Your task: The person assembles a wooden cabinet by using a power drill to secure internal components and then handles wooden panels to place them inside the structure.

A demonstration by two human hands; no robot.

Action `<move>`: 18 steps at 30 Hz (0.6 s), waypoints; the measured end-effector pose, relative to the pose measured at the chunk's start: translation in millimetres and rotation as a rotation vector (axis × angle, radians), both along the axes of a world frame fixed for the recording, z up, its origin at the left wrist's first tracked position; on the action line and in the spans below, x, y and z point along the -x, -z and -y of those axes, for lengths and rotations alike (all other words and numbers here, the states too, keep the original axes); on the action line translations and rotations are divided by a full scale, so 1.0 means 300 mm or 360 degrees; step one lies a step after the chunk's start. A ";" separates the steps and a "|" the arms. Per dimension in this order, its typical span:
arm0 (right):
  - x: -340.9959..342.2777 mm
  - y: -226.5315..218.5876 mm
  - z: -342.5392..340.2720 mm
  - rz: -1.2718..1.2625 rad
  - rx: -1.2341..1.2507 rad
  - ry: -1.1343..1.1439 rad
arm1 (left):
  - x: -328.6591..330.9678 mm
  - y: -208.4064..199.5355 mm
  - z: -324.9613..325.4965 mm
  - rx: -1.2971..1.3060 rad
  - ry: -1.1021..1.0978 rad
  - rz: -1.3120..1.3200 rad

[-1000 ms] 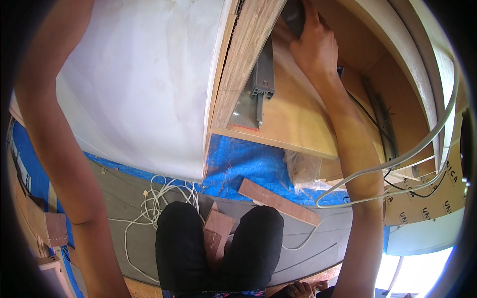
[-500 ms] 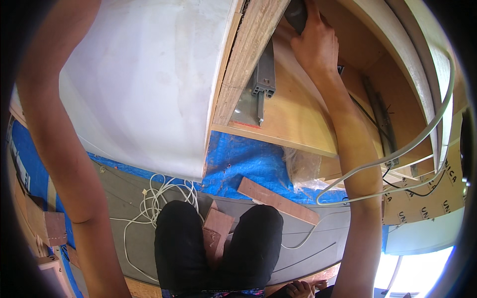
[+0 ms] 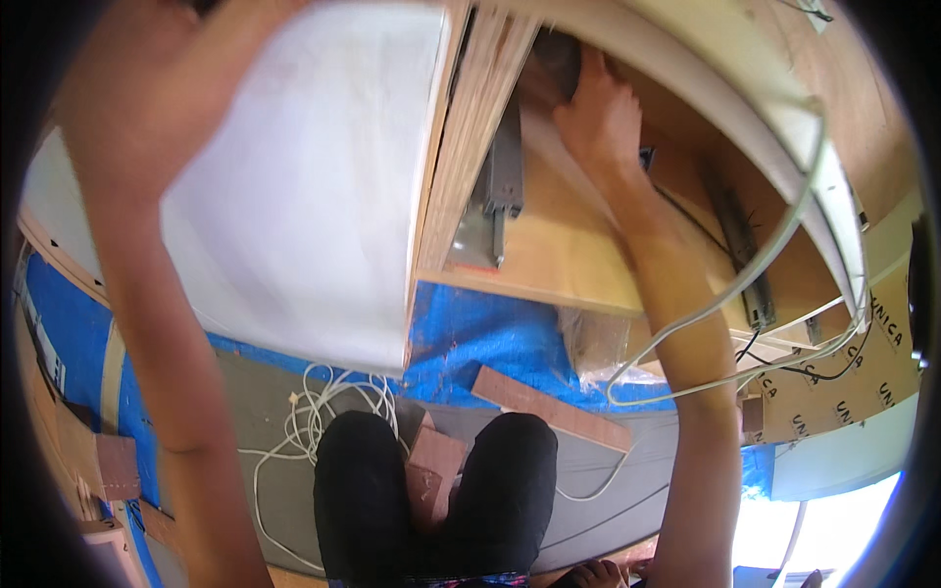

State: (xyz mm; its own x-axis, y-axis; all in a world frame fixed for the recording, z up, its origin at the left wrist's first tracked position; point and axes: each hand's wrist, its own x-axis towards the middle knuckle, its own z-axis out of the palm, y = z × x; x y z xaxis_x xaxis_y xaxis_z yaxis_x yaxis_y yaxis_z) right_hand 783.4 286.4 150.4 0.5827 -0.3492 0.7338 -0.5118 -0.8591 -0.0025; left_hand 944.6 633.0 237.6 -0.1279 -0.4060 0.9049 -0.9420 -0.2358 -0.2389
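Observation:
My right hand [image 3: 606, 113] reaches into an open wooden cabinet [image 3: 559, 235] and is closed around a dark, rounded object [image 3: 558, 67] near the inner side of the upright post [image 3: 480, 127]. Shadow hides most of that object, so its kind is unclear. Beside it, a grey metal drawer slide [image 3: 505, 171] is fixed to the post side, and another dark slide [image 3: 745, 250] lies along the opposite wall. My left hand [image 3: 147, 98] is raised at the upper left over the white panel [image 3: 314, 176]. It is blurred, and its fingers are mostly out of sight.
A pale cable [image 3: 720, 294] loops across my right forearm. On the floor are a coiled white cord [image 3: 328, 402], a blue tarp [image 3: 470, 323], a wooden board [image 3: 549, 410] and a wood block [image 3: 436, 456] between my knees. Printed cardboard [image 3: 833, 392] stands at the right.
My left hand has come into view at the upper left over the white panel. The view has shifted slightly; my right hand keeps its hold on the dark object inside the cabinet.

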 end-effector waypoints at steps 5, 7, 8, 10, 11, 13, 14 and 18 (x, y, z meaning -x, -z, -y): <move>0.007 0.030 0.040 0.0083 0.0213 -0.0229 | 0.122 -0.050 0.013 -0.0117 0.0031 0.0262; 0.008 0.045 0.057 0.0098 0.0140 -0.0331 | 0.138 -0.075 0.043 0.0014 0.0106 0.0407; 0.011 0.055 0.062 0.0051 0.1235 0.0080 | 0.145 -0.079 0.046 0.0019 0.0131 0.0326; 0.007 0.070 0.071 0.0105 0.0961 -0.0137 | 0.156 -0.077 0.050 0.0083 0.0160 0.0250; 0.003 0.073 0.073 0.0114 0.0712 -0.0180 | 0.156 -0.079 0.052 0.0034 0.0144 0.0243; -0.003 0.068 0.075 0.0115 0.0564 -0.0211 | 0.158 -0.079 0.052 0.0075 0.0184 0.0189; -0.005 0.063 0.073 0.0118 0.0539 -0.0215 | 0.159 -0.079 0.051 0.0010 0.0158 0.0186; -0.004 0.033 0.052 0.0145 0.0523 -0.0214 | 0.149 -0.085 0.054 0.0025 0.0136 0.0269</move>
